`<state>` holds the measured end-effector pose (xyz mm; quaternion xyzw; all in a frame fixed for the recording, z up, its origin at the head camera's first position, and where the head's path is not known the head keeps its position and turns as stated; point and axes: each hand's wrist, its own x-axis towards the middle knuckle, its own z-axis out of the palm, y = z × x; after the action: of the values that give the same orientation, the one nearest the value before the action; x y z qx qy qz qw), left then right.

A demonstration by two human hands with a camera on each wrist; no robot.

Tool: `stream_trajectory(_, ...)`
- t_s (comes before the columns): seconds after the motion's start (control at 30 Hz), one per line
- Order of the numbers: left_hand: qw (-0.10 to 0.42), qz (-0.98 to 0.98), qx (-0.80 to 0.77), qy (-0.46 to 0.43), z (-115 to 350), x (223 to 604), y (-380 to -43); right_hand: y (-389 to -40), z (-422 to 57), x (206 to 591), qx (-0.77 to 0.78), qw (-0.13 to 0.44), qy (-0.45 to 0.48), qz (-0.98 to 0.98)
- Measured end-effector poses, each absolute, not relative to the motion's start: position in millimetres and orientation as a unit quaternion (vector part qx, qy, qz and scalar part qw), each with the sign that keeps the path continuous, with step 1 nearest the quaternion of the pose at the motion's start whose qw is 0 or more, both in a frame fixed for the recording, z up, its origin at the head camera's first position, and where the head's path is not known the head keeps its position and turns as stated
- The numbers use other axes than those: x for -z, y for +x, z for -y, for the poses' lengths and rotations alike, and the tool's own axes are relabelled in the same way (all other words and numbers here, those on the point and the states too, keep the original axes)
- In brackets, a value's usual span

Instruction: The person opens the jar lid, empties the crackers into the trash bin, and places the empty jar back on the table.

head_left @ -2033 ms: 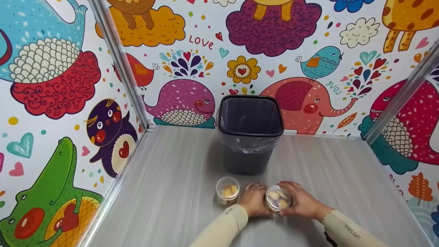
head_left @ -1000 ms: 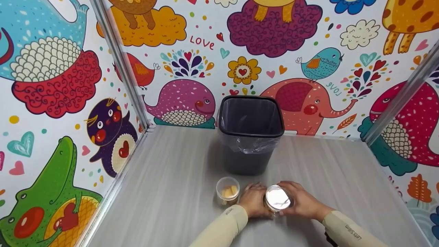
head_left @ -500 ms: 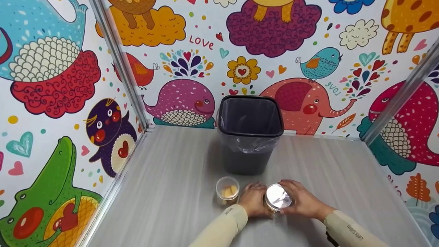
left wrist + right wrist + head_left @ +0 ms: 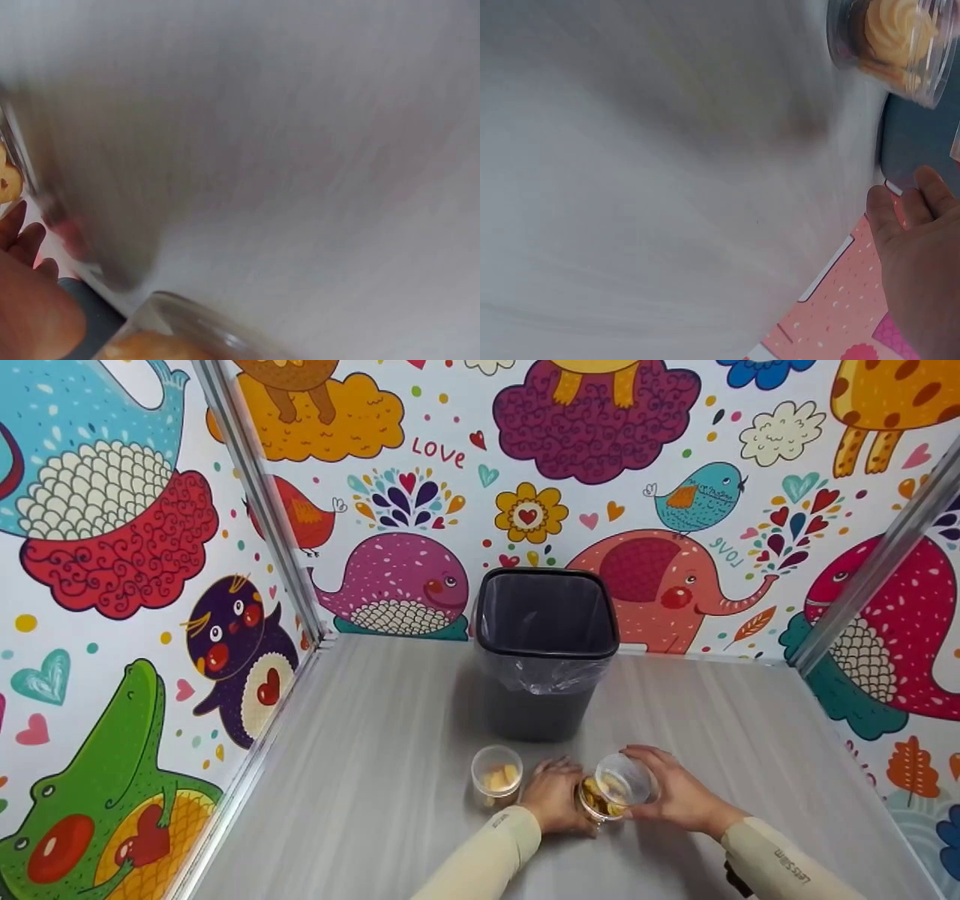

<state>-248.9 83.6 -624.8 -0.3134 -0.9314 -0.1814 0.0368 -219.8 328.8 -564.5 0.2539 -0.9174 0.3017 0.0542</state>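
Observation:
My left hand grips the side of a clear plastic jar of cookies, low at the table in the head view. Over that jar's right part, my right hand holds a clear round lid by its edge, tilted and off the rim. Cookies show through and beside the lid. In the right wrist view, the jar with a swirled cookie sits at the top right, apart from the visible fingers. The left wrist view catches only part of the left hand.
Left of my left hand stands a second clear jar with pale cookies; whether it is lidded I cannot tell. Behind both jars is a dark bin with a clear liner. Patterned walls edge the grey table.
The lid, which lay on the jar and flashed with glare, has come off and moved right and up with my right hand. My left hand stays in place on the jar.

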Motion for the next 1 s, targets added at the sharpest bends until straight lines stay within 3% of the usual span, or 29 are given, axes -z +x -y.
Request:
stream_trajectory(0.57, 0.033, 0.936, 0.171, -0.307, -84.3, 623.4, -248.3, -227.0, -367.4, 566.8, -0.334, 0.013, 0.124, 0.934)
stream_trajectory(1.0, 0.038, 0.934, 0.172, -0.311, -85.4, 624.2, -248.1, -227.8, -390.6, 591.4, -0.288, -0.040, 0.036, 0.956)
